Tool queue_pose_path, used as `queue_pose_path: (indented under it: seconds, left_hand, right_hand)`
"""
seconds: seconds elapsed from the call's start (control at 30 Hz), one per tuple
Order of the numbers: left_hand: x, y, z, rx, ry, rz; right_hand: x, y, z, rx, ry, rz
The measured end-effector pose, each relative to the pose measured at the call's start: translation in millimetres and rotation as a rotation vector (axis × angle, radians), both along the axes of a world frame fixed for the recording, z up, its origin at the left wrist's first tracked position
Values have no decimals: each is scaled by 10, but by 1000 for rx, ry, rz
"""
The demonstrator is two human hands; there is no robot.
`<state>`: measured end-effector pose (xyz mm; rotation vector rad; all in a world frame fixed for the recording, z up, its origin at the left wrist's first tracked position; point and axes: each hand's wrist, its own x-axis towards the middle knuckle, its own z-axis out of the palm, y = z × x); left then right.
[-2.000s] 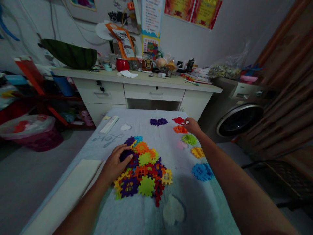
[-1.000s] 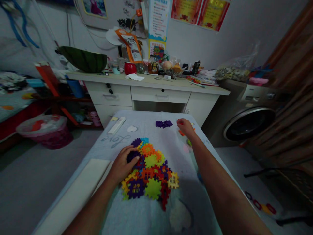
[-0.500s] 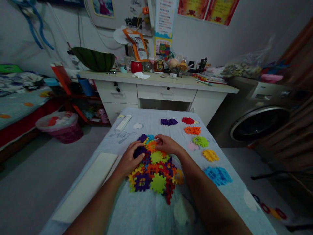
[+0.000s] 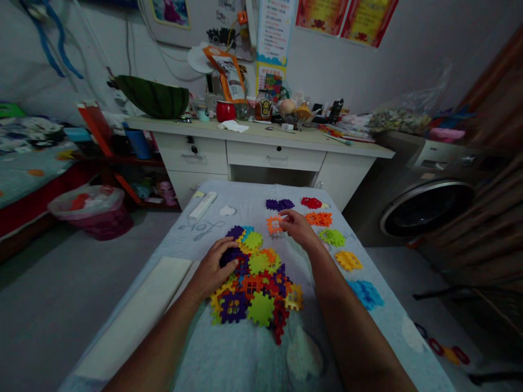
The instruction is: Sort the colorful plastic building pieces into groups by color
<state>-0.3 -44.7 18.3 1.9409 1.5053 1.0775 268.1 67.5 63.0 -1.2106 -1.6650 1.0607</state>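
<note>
A mixed pile of toothed plastic building tiles (image 4: pixel 260 308) lies in the middle of the cloth-covered table. My left hand (image 4: pixel 216 268) rests on the pile's left edge over some purple tiles, fingers apart. My right hand (image 4: pixel 300 228) pinches an orange tile (image 4: pixel 274 225) with an open middle, held beyond the pile. Sorted heaps run along the far and right side: purple tiles (image 4: pixel 280 204), red tiles (image 4: pixel 311 202), orange tiles (image 4: pixel 319 219), green tiles (image 4: pixel 332 237), yellow tiles (image 4: pixel 348 260) and blue tiles (image 4: pixel 365 294). My right forearm partly covers the blue heap.
A long white board (image 4: pixel 134 321) lies along the table's left edge, and a white strip (image 4: pixel 203 206) at the far left corner. Behind stands a white desk (image 4: pixel 278 147) with jars and papers. A washing machine (image 4: pixel 425 190) is at right, a lined pink bin (image 4: pixel 92 212) at left.
My right hand has lifted an orange tile off the pile and carried it right and away, near the orange heap. A green tile now shows there. My left hand stays on the pile.
</note>
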Motion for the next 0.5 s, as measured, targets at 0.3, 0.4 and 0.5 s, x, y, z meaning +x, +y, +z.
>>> queue_pose_path:
  seconds: [0.3, 0.4, 0.5]
  left_hand:
    - [5, 0, 17, 12, 0, 2]
    - [0, 6, 0, 3, 0, 8]
    - [-6, 8, -19, -1, 2, 4]
  right_hand:
    - [777, 518, 139, -33, -150, -577]
    - [978, 670, 218, -59, -405, -627]
    - [1104, 724, 241, -41, -561, -590]
